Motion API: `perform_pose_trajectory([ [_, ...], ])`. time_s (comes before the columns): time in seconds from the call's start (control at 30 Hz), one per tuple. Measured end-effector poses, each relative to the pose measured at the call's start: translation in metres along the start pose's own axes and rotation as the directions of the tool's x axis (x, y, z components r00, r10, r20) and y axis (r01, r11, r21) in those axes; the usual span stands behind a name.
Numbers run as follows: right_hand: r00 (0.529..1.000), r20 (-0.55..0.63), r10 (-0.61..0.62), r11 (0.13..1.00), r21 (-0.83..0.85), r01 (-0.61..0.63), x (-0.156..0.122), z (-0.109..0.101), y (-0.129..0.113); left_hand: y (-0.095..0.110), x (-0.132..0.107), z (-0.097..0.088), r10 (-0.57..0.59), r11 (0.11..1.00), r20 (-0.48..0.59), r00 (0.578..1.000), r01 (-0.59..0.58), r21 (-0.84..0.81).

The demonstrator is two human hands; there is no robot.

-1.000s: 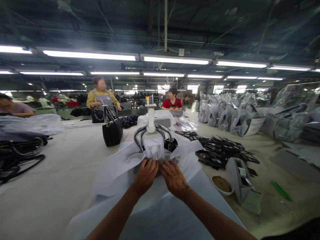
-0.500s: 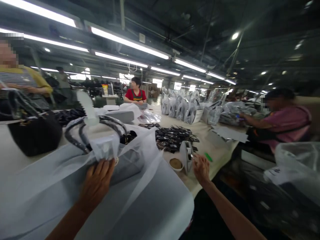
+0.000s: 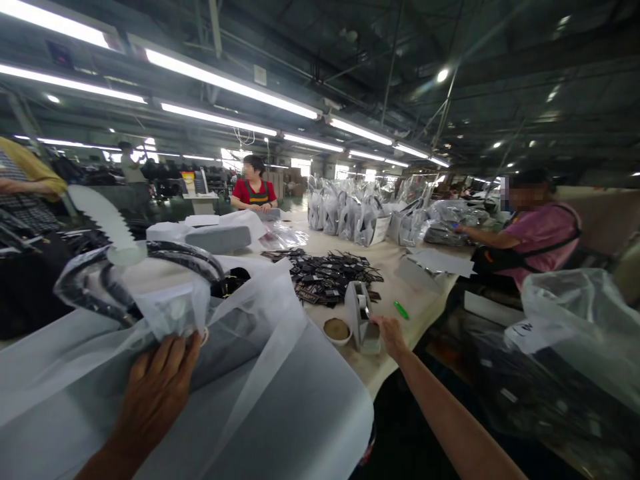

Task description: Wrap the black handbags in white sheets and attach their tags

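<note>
My left hand [image 3: 157,383] presses thin white wrapping [image 3: 175,310] down against the handbag before me, fingers bent over it and thumb hidden. Dark handles [image 3: 187,257] in clear film rise from the wrapping, with a white toothed strip [image 3: 105,217] standing beside them. Pale grey sheeting [image 3: 300,400] spreads under the bag. Reaching out to the right, my right hand [image 3: 391,333] has its fingertips pinched at the front of a grey tape dispenser [image 3: 354,310], at the tape's end. The tape itself is barely visible.
A round tub [image 3: 337,330] stands left of the dispenser, a green cutter [image 3: 401,310] to its right. Behind lies a heap of black tags [image 3: 333,277]. Wrapped bags [image 3: 345,213] stand farther back. Co-workers sit at right [image 3: 540,227] and across [image 3: 253,190].
The view has turned right, so most things sit farther left in the picture. My right hand's fingers have drawn together at the dispenser. My left hand stays on the wrapping.
</note>
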State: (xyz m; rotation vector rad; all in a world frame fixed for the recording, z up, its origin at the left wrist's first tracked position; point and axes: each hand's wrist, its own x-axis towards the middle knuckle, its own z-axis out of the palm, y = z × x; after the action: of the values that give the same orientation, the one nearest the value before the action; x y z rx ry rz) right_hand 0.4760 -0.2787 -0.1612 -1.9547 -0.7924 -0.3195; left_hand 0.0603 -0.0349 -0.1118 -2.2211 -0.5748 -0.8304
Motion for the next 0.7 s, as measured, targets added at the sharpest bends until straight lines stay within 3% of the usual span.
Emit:
perform_pose_trajectory([
  [0.17,0.962,0.007,0.275,0.947,0.171,-0.272,0.005,0.004,-0.019,0.002,0.003,-0.004,-0.044,0.999,0.018,0.999,0.045,-0.027],
  [0.27,0.944,-0.042,0.328,0.913,0.273,-0.305,-0.007,-0.004,-0.034,0.004,0.003,-0.005,-0.056,0.998,0.033,0.998,0.057,-0.018],
  [0.37,0.93,-0.08,0.359,0.887,0.34,-0.313,-0.036,-0.014,-0.041,0.004,0.003,-0.005,-0.028,0.999,0.02,0.999,0.028,0.038],
  [0.53,0.867,-0.011,0.498,0.81,0.364,-0.46,-0.08,-0.013,-0.032,0.003,0.004,-0.003,-0.007,0.998,0.0,1.0,0.007,0.06],
  [0.7,0.843,0.062,0.534,0.788,0.325,-0.523,-0.079,-0.011,-0.019,0.003,0.003,-0.002,0.004,0.997,0.004,1.0,-0.004,0.079],
])
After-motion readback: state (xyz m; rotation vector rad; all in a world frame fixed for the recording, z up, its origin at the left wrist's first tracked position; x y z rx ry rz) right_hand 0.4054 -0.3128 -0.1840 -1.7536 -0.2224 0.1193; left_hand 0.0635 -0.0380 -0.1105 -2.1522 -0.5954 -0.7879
